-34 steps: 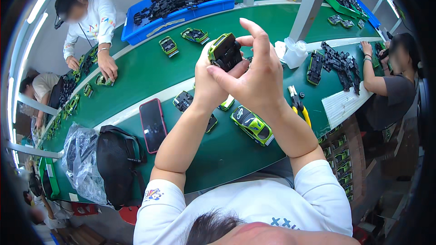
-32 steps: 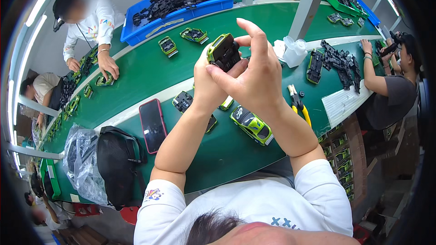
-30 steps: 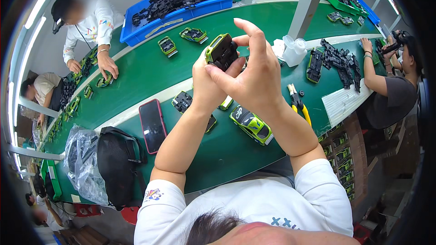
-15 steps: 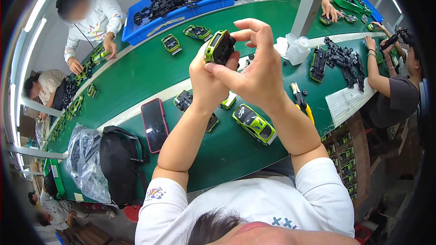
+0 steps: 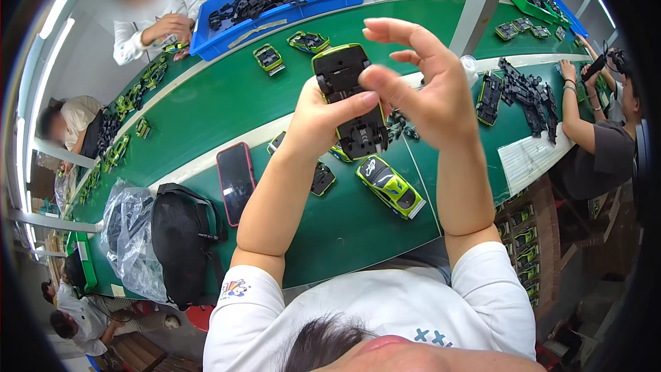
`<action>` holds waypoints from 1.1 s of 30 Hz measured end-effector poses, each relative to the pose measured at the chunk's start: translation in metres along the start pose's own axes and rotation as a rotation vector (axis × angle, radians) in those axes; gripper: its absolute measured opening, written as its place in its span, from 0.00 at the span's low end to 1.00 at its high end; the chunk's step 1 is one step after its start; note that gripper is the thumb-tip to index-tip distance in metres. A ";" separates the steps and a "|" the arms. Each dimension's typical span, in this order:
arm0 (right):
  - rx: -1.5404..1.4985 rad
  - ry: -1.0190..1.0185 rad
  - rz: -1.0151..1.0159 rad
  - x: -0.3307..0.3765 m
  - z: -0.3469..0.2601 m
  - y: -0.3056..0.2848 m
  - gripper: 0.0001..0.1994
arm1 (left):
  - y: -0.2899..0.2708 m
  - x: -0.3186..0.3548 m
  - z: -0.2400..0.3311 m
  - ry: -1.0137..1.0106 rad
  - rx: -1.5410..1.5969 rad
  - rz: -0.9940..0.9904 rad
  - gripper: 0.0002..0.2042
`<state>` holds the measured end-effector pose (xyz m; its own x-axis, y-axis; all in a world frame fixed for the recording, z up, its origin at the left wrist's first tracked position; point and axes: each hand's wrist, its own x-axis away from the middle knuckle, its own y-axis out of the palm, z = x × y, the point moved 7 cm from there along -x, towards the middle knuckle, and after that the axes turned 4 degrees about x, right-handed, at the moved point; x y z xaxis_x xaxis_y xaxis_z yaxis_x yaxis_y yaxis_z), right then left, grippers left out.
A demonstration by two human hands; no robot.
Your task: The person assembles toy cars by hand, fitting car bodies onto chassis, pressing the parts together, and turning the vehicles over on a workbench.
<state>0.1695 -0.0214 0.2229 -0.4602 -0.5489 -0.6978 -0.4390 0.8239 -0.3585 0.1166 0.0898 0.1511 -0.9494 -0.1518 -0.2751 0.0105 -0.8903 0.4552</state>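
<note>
My left hand grips a toy car above the bench, its thumb across the middle. The car's black underside faces me, with green bodywork along the edges. My right hand is slightly blurred beside it, fingers spread and curved, thumb tip over the car's right edge. I cannot tell whether that thumb touches the car. Below my hands, a finished-looking green toy car rests on its wheels. A black-bottomed car piece lies left of it, partly behind my left forearm.
A phone and black backpack lie left. A blue bin of black parts stands behind, near green car shells. Black chassis parts lie right, by a metal post. Other people work around the bench.
The toy car has turned so its underside faces me, lower and nearer. My right hand has come off it and moved right. The co-worker at far left has brought their hands together.
</note>
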 end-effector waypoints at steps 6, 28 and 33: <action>-0.458 0.410 -0.321 0.005 0.030 0.018 0.16 | 0.014 0.003 -0.009 -0.096 0.027 -0.113 0.15; -0.321 0.298 -0.131 0.005 0.038 0.022 0.10 | 0.005 0.003 -0.013 -0.044 -0.129 0.000 0.09; -0.405 0.244 -0.214 -0.001 0.038 0.023 0.10 | 0.002 0.003 -0.006 -0.040 -0.312 0.007 0.08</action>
<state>0.1890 0.0029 0.1919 -0.4727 -0.7562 -0.4524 -0.7845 0.5949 -0.1748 0.1155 0.0846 0.1462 -0.9605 -0.1467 -0.2366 0.1068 -0.9790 0.1737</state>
